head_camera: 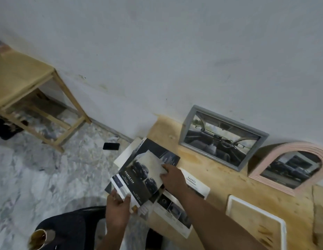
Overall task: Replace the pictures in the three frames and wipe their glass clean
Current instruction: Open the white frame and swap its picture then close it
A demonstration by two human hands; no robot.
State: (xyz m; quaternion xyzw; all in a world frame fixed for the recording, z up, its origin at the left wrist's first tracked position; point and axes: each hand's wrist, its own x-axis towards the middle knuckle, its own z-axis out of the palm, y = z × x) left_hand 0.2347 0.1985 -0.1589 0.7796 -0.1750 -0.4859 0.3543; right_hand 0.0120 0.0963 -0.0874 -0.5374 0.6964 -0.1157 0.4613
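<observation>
A grey rectangular frame [222, 136] with a car-interior picture leans on the wall at the table's back. Right of it stands a pink arched frame [290, 166] holding a picture of cars. A white frame [254, 219] with no picture lies flat near the front right. My left hand [117, 210] grips the near edge of a stack of printed car brochure sheets [139, 181] at the table's left edge. On top of that stack lies a pale cut-out picture [151, 164], and the fingertips of my right hand [172, 177] rest on it.
More printed sheets lie on the wooden table [220, 179], one headed SAFETY [195, 184]. A wooden stool [30, 98] stands at the left by the wall. A black phone-like object [111, 146] lies on the marble floor. A brown cup [39, 239] sits at bottom left.
</observation>
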